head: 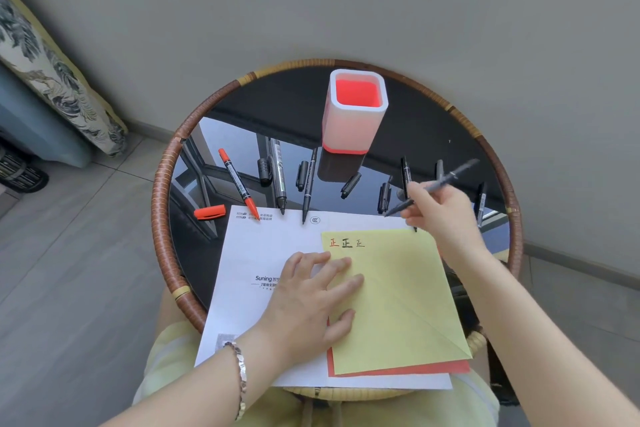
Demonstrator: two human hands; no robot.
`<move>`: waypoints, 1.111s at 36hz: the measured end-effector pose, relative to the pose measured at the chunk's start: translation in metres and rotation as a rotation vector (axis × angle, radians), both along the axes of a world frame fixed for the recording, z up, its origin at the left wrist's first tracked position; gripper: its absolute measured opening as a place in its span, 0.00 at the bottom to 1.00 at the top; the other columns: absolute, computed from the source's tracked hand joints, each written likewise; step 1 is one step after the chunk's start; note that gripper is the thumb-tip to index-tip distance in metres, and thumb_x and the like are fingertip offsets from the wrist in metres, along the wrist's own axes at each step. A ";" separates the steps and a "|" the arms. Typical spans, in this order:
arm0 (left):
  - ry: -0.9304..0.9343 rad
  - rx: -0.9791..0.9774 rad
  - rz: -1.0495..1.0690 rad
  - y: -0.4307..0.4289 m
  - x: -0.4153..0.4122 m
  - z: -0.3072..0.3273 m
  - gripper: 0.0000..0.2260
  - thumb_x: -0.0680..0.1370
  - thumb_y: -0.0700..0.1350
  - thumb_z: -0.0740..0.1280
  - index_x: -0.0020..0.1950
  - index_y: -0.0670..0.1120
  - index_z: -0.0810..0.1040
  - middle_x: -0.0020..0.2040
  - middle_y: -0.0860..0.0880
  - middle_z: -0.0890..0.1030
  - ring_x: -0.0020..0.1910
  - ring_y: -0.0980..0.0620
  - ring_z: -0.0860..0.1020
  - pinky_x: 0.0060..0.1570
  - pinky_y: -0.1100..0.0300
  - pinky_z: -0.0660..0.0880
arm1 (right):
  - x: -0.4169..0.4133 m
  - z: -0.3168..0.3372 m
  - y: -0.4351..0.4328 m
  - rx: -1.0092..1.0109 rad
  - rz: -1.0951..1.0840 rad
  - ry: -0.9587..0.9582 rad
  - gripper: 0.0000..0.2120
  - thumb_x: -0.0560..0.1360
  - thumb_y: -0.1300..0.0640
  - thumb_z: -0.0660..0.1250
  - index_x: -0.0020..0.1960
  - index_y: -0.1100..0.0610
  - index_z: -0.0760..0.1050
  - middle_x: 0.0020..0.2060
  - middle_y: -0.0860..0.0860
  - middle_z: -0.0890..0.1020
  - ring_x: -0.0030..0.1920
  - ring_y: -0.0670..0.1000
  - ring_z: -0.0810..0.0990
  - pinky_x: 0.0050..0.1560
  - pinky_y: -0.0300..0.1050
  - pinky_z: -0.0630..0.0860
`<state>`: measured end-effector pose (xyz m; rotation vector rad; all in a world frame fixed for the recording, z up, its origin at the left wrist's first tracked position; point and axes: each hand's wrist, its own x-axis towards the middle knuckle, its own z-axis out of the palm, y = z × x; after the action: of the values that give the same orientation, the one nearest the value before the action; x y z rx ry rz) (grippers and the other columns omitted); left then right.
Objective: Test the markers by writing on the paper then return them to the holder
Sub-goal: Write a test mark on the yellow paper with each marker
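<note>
A black marker (431, 187) is pinched in the fingers of the right hand (438, 210), tip pointed toward eight o'clock above the yellow paper's (398, 295) upper edge. The paper (three characters are written on it) is pressed flat by the left hand (308, 298), fingers spread. At twelve o'clock the holder (355, 111) is seen on the round table (166, 184); an orange marker (239, 182) lies at ten o'clock.

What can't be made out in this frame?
- Held marker, head view: motion-blurred; tip state unclear.
- Holder: its floor is lost in red glow; contents unclear.
- Red sheet: mostly hidden under the yellow paper.
- Marker labels: too small to read.
</note>
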<state>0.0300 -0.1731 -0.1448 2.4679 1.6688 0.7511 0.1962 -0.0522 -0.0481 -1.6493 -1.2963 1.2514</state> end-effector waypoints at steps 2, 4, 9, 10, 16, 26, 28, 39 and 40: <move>0.002 0.018 0.015 0.000 0.004 0.001 0.16 0.69 0.57 0.62 0.54 0.54 0.76 0.54 0.51 0.80 0.56 0.47 0.70 0.57 0.51 0.63 | 0.006 -0.003 -0.013 0.076 -0.045 0.073 0.06 0.76 0.59 0.63 0.40 0.57 0.71 0.32 0.54 0.80 0.29 0.44 0.81 0.33 0.35 0.79; 0.005 0.031 0.022 0.000 0.008 0.001 0.16 0.69 0.57 0.62 0.53 0.52 0.76 0.54 0.49 0.80 0.57 0.46 0.70 0.58 0.51 0.63 | 0.009 -0.007 -0.024 0.151 -0.042 0.045 0.09 0.76 0.59 0.64 0.38 0.56 0.69 0.31 0.53 0.80 0.29 0.44 0.82 0.35 0.36 0.79; -0.006 0.006 0.007 -0.002 0.013 0.000 0.18 0.69 0.57 0.62 0.54 0.50 0.73 0.57 0.47 0.80 0.58 0.48 0.70 0.59 0.54 0.63 | 0.006 -0.020 -0.040 0.207 0.035 0.020 0.06 0.77 0.57 0.62 0.42 0.50 0.74 0.34 0.52 0.83 0.36 0.47 0.83 0.36 0.37 0.78; -0.006 0.001 -0.001 -0.001 0.013 0.000 0.18 0.69 0.57 0.62 0.54 0.49 0.73 0.58 0.48 0.80 0.58 0.49 0.70 0.59 0.55 0.63 | 0.005 -0.023 -0.041 0.200 0.046 0.032 0.06 0.77 0.57 0.62 0.43 0.49 0.74 0.35 0.51 0.83 0.37 0.47 0.83 0.36 0.38 0.79; -0.016 -0.009 -0.016 -0.001 0.012 0.000 0.19 0.69 0.57 0.62 0.56 0.50 0.72 0.61 0.51 0.79 0.60 0.51 0.70 0.60 0.54 0.64 | -0.011 -0.039 -0.039 0.166 -0.049 0.028 0.08 0.73 0.57 0.68 0.36 0.54 0.74 0.30 0.50 0.81 0.29 0.42 0.79 0.32 0.33 0.74; -0.016 -0.031 -0.003 -0.001 0.012 -0.001 0.18 0.70 0.58 0.62 0.56 0.51 0.72 0.61 0.52 0.78 0.61 0.52 0.70 0.59 0.53 0.64 | -0.024 -0.065 -0.034 0.270 -0.286 -0.102 0.19 0.71 0.63 0.66 0.25 0.56 0.63 0.23 0.59 0.69 0.28 0.54 0.68 0.33 0.43 0.64; -0.018 -0.029 -0.002 -0.001 0.012 -0.001 0.18 0.70 0.57 0.63 0.56 0.51 0.72 0.61 0.52 0.78 0.61 0.51 0.70 0.59 0.53 0.64 | -0.024 -0.067 -0.033 0.265 -0.289 -0.098 0.19 0.71 0.62 0.66 0.24 0.55 0.63 0.23 0.58 0.70 0.28 0.54 0.69 0.33 0.43 0.65; -0.018 -0.028 0.001 -0.001 0.012 -0.001 0.18 0.69 0.57 0.63 0.55 0.49 0.76 0.61 0.52 0.78 0.61 0.51 0.70 0.60 0.53 0.64 | -0.023 -0.071 -0.034 0.303 -0.254 -0.173 0.16 0.70 0.63 0.67 0.26 0.60 0.68 0.21 0.52 0.71 0.25 0.48 0.68 0.35 0.23 0.66; -0.020 -0.029 0.001 -0.002 0.012 -0.001 0.18 0.69 0.57 0.63 0.55 0.49 0.76 0.61 0.52 0.78 0.61 0.51 0.70 0.60 0.53 0.64 | -0.023 -0.072 -0.034 0.303 -0.252 -0.180 0.17 0.70 0.63 0.67 0.25 0.59 0.67 0.20 0.51 0.71 0.26 0.50 0.68 0.35 0.23 0.65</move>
<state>0.0419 -0.1746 -0.1461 2.4324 1.6617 0.7440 0.1734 -0.0862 -0.1198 -1.6684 -1.2652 0.7321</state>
